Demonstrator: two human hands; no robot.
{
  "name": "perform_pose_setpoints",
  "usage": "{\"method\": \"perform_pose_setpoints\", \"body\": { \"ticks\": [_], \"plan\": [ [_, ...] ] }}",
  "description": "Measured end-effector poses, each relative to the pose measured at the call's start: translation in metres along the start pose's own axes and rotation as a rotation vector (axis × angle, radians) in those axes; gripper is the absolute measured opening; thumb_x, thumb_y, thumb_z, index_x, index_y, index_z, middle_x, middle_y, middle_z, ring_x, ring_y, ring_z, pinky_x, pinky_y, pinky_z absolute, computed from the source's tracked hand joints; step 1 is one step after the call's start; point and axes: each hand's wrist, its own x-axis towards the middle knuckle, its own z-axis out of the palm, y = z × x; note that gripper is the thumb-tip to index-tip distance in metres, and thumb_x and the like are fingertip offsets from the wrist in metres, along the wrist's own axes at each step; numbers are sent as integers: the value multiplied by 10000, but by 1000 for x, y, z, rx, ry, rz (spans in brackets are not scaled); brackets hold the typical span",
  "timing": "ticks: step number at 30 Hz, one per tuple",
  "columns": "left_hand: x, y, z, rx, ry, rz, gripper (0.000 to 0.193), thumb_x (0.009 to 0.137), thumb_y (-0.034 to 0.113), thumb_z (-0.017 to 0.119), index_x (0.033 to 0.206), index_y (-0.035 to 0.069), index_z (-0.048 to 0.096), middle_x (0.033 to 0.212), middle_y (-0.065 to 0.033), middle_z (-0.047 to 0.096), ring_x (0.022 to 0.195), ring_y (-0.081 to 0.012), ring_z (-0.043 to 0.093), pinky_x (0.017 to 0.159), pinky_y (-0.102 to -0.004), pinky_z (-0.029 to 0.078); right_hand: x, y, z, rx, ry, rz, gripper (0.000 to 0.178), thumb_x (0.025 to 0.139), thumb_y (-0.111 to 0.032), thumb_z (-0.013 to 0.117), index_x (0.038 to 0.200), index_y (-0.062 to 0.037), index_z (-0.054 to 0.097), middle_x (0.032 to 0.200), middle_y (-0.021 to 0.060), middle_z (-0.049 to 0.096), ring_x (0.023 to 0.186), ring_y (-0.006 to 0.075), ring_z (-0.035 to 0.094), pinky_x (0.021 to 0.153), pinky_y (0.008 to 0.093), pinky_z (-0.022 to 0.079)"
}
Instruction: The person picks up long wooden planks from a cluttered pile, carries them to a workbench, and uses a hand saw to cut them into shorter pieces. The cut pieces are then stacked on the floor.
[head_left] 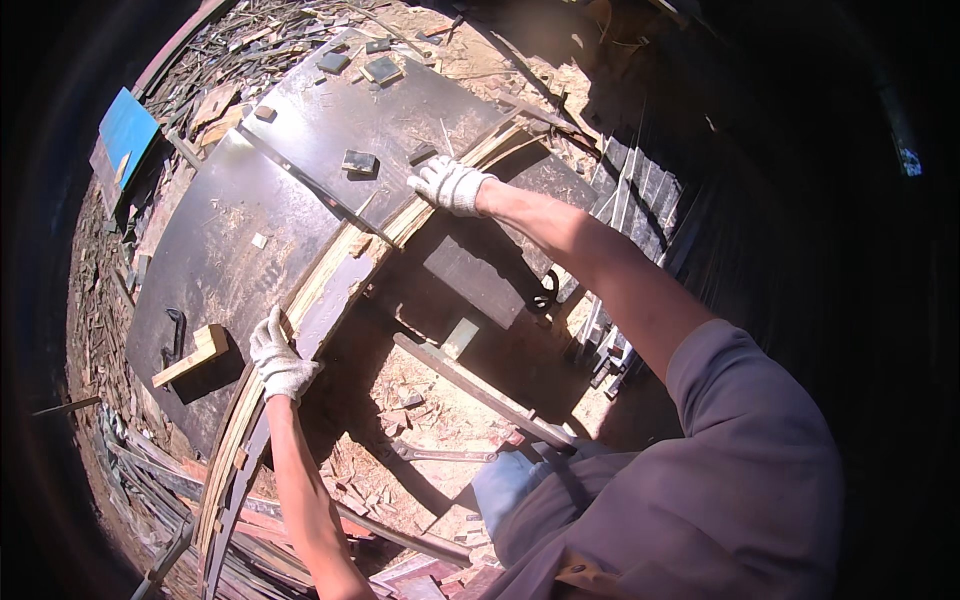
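Observation:
A long stack of plywood strips (322,272) lies along the near edge of a dark metal-looking tabletop (205,235). My left hand (281,358), in a white knit glove, is closed over the stack's lower left part, fingers reaching onto its far side. Farther up and to the right, my gloved right hand (449,186) grips the same stack; its fingertips are partly hidden. Between the hands, a thin dark bar (318,190) crosses the tabletop and meets the strips. An L-shaped wooden piece (196,354) rests near my left hand, beside a black clamp-like tool (175,335).
Small dark blocks (360,162) lie on the tabletop. Below it are a wrench (443,454), a wooden bar (480,388) and wood scraps. Metal lengths (635,195) are piled at right. A blue panel (128,136) stands at far left amid heaped offcuts.

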Motion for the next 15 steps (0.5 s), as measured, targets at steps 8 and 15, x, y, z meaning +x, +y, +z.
{"method": "perform_pose_setpoints", "body": {
  "ticks": [8,15],
  "plan": [
    [-15,2,-20,3,-44,-7,1301,469,281,986,1568,126,307,1422,-174,460,1346,-393,429,1181,-500,331,-89,-31,-44,-88,164,-160,553,920,-129,520,1463,-31,477,1252,223,599,1144,396,595,1056,542,450],
    [-12,7,-34,-51,-108,-24,1309,481,318,971,1584,120,295,1449,-178,452,1365,-401,416,1192,-505,314,-22,-4,-41,64,255,-36,368,814,-144,644,1139,25,619,1172,192,613,1123,366,606,980,496,496]
  ]
}}
